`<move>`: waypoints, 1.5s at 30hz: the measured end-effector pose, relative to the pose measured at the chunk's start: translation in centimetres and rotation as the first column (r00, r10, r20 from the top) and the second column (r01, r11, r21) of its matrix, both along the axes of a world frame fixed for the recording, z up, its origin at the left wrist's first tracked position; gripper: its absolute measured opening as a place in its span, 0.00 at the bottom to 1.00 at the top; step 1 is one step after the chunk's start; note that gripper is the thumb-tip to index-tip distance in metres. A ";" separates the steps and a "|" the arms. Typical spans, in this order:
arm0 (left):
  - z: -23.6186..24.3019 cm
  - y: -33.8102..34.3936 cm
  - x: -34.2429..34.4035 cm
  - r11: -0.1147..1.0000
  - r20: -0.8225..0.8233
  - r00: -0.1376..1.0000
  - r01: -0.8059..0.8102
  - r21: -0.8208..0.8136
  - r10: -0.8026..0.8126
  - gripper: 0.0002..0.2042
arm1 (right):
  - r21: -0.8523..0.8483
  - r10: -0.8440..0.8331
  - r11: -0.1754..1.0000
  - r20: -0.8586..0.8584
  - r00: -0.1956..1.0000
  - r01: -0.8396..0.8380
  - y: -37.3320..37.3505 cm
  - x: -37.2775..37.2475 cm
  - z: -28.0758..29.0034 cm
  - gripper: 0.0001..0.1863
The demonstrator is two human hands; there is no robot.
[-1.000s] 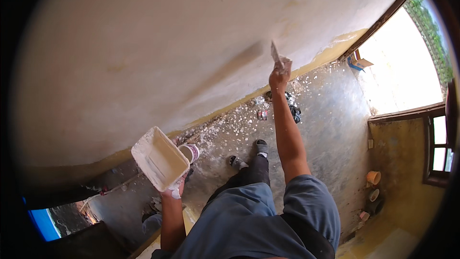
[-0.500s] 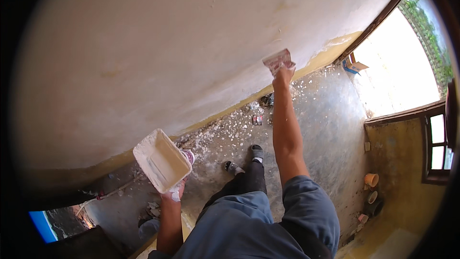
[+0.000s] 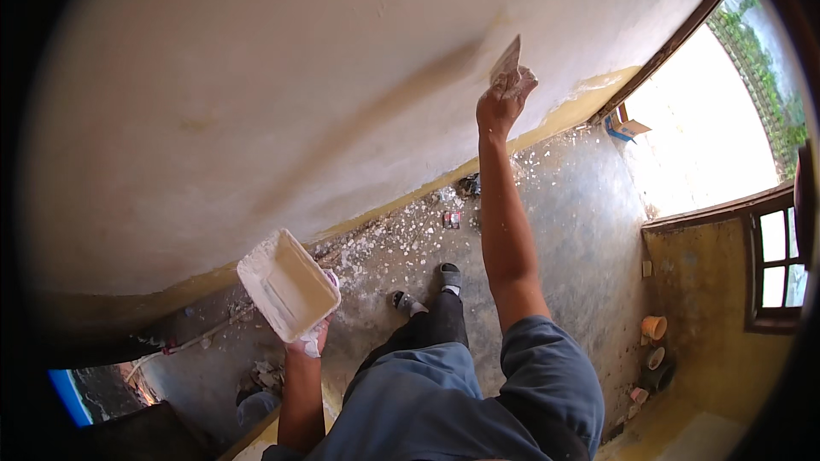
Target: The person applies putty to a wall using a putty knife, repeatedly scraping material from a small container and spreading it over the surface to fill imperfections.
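My left hand (image 3: 311,340), smeared with white, is closed on the lower end of a rectangular, cream-coated tray (image 3: 312,263). The tray is tilted with its inside facing up, and whitish paste coats it. Up at the plastered wall (image 3: 342,77), my right hand (image 3: 508,101) grips a wide putty knife (image 3: 507,60), also caked with white. The blade points upward, and it casts a shadow with my arm across the wall. Whether the blade's edge touches the wall I cannot tell. Part of a round, purple-and-white thing shows behind the tray.
White flakes (image 3: 401,235) litter the grey floor along the wall's yellow base. A small red-and-black packet (image 3: 451,219) and a dark bundle (image 3: 469,184) lie there. Beside the bright doorway sits an open cardboard box (image 3: 625,126). Several pots, one orange (image 3: 654,327), line the right wall.
My right hand has moved up the wall with the putty knife, turning the blade from broad face to nearly edge-on. The tray in my left hand has hardly moved.
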State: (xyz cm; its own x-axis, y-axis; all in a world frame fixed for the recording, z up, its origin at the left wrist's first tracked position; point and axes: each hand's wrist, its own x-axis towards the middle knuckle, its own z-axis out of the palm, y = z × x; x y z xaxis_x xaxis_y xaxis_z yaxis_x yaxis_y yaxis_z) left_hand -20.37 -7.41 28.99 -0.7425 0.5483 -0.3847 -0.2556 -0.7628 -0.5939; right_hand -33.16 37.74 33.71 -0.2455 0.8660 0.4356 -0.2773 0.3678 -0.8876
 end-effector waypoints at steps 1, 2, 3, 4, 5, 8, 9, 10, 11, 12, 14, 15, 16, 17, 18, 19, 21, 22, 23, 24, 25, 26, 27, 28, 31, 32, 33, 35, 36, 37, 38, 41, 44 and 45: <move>-0.4 -0.3 -0.1 0.998 0.044 0.999 -0.014 0.061 0.011 0.34 | 0.198 -0.098 0.978 0.143 0.985 0.069 0.7 -1.9 -1.8 0.19; 0.0 0.8 -1.0 0.997 0.035 0.999 0.038 0.067 -0.041 0.34 | 0.399 -0.266 0.905 0.254 0.930 0.149 3.7 -3.6 -4.8 0.19; -0.1 1.1 -1.1 0.997 0.007 0.998 0.063 0.033 -0.063 0.34 | 0.581 -0.408 0.800 0.341 0.847 0.151 4.5 -5.0 -6.9 0.21; -0.4 0.6 -0.6 0.998 -0.030 0.998 0.056 -0.035 -0.057 0.34 | 0.603 -0.239 0.797 0.385 0.891 -0.047 1.6 -4.5 -7.8 0.25; -0.3 0.4 -0.4 0.991 -0.089 0.993 0.065 -0.113 -0.075 0.34 | 0.586 -0.165 0.804 0.376 0.912 -0.096 0.5 -3.3 -9.3 0.25; -0.6 0.1 0.1 0.956 -0.223 0.967 0.058 -0.289 -0.127 0.34 | -0.028 0.084 0.996 0.202 0.976 -0.080 2.3 -1.4 -10.2 0.23; -0.7 0.8 -0.3 0.949 -0.242 0.956 0.089 -0.303 -0.167 0.34 | -0.353 0.034 0.933 -0.110 0.993 -0.071 6.2 -1.2 -11.9 0.21; -1.2 0.6 -0.2 0.943 -0.238 0.957 0.083 -0.321 -0.165 0.34 | -0.451 0.117 0.865 -0.244 0.963 -0.219 7.3 -1.4 -10.9 0.19; -1.4 0.3 0.0 0.935 -0.248 0.954 0.071 -0.349 -0.165 0.34 | -0.519 0.177 0.770 -0.386 0.906 -0.372 8.2 -1.7 -8.6 0.19; -1.7 0.1 0.2 0.923 -0.263 0.950 0.060 -0.380 -0.170 0.34 | -0.632 0.183 0.678 -0.350 0.919 -0.376 9.0 -2.2 -6.2 0.20; -1.9 0.2 0.1 0.886 -0.320 0.923 0.043 -0.461 -0.212 0.34 | -0.742 0.140 0.594 -0.284 0.948 -0.310 10.4 -3.5 -1.8 0.22; -2.0 0.1 0.1 0.870 -0.332 0.917 0.033 -0.493 -0.222 0.34 | -0.758 0.102 0.601 -0.242 0.965 -0.254 9.8 -4.0 0.0 0.23; -2.1 -0.1 0.2 0.852 -0.346 0.910 0.016 -0.523 -0.230 0.34 | -0.656 0.116 0.721 -0.200 0.973 -0.221 8.7 -4.0 1.1 0.23; -2.3 -0.3 0.4 0.835 -0.356 0.905 -0.003 -0.550 -0.232 0.34 | -0.533 0.134 0.823 -0.156 0.979 -0.198 6.0 -4.0 2.8 0.23; -2.3 -0.1 0.2 0.825 -0.370 0.895 -0.004 -0.565 -0.248 0.35 | -0.388 0.123 0.908 -0.117 0.985 -0.159 5.1 -3.5 3.7 0.23; -2.4 0.2 0.0 0.814 -0.378 0.887 -0.003 -0.581 -0.266 0.35 | -0.014 0.005 1.000 0.028 1.000 -0.004 5.5 -3.7 1.2 0.19; -2.7 -0.4 0.5 0.797 -0.380 0.891 -0.033 -0.602 -0.250 0.35 | 0.348 0.003 0.931 0.294 0.956 -0.110 1.4 -1.1 -0.1 0.15; -2.4 -0.1 0.4 0.790 -0.398 0.879 -0.039 -0.611 -0.264 0.35 | 0.233 0.049 0.968 0.189 0.981 -0.093 2.1 -0.4 -1.1 0.14; -2.4 -0.1 0.3 0.786 -0.403 0.872 -0.035 -0.617 -0.278 0.35 | 0.109 0.085 0.990 0.087 0.993 -0.094 2.2 0.2 -2.0 0.13; -2.5 0.0 0.1 0.783 -0.411 0.865 -0.033 -0.621 -0.289 0.35 | 0.058 0.047 0.997 -0.056 0.997 -0.044 2.8 -0.2 -2.5 0.10; -2.5 0.3 0.0 0.783 -0.416 0.860 -0.033 -0.622 -0.295 0.35 | 0.125 -0.025 0.992 -0.048 0.999 0.031 3.7 -1.2 -2.4 0.11; -2.6 0.0 0.0 0.776 -0.408 0.863 -0.030 -0.630 -0.298 0.35 | 0.179 -0.093 0.979 -0.034 0.995 0.098 3.3 -2.4 -1.1 0.11; -2.5 0.0 0.0 0.773 -0.402 0.864 -0.024 -0.634 -0.303 0.35 | 0.237 -0.168 0.957 -0.024 0.985 0.169 3.0 -3.4 -0.2 0.11; -2.5 0.0 0.0 0.771 -0.396 0.867 -0.021 -0.637 -0.303 0.35 | 0.408 -0.163 0.908 0.143 0.976 0.092 2.6 -4.2 -0.3 0.11; -2.1 -0.2 0.0 0.775 -0.386 0.875 -0.020 -0.632 -0.292 0.35 | 0.626 -0.208 0.779 0.299 0.931 -0.026 1.1 -3.3 -7.4 0.14; -2.0 -0.4 0.2 0.788 -0.382 0.884 -0.026 -0.615 -0.269 0.35 | 0.374 -0.089 0.925 0.374 0.923 -0.063 0.9 -2.1 -8.8 0.16; -2.0 -0.5 0.2 0.812 -0.370 0.895 -0.016 -0.583 -0.248 0.35 | 0.093 0.045 0.991 0.416 0.908 -0.091 2.1 -1.0 -9.9 0.17; -2.3 -0.8 0.2 0.927 -0.253 0.959 0.025 -0.374 -0.128 0.36 | -0.594 0.100 0.745 -0.348 0.932 -0.302 4.9 -0.6 -10.1 0.18; -2.2 -0.1 -0.6 0.980 -0.151 0.985 0.057 -0.193 -0.087 0.36 | -0.605 0.008 0.729 -0.460 0.888 -0.320 10.7 -0.3 -12.0 0.19; -2.5 -0.2 -0.6 0.982 -0.132 0.990 0.033 -0.184 -0.058 0.36 | -0.685 0.028 0.625 -0.459 0.888 -0.374 11.8 -0.9 -10.5 0.17; -2.6 -0.5 -0.3 0.991 -0.089 0.996 0.003 -0.135 -0.015 0.36 | -0.753 0.049 0.508 -0.460 0.887 -0.419 12.1 -1.4 -7.7 0.15; -2.2 -0.1 0.5 0.831 -0.323 0.933 -0.049 -0.555 -0.160 0.36 | -0.774 0.120 0.542 -0.315 0.942 -0.328 11.4 -2.6 0.5 0.13; -1.4 0.6 0.2 0.644 -0.477 0.788 -0.137 -0.753 -0.389 0.36 | -0.603 0.095 0.765 -0.240 0.966 -0.225 9.3 -2.8 6.2 0.15; -1.2 0.8 0.1 0.608 -0.512 0.729 -0.167 -0.776 -0.454 0.36 | -0.490 0.118 0.847 -0.206 0.971 -0.207 8.6 -3.0 6.5 0.16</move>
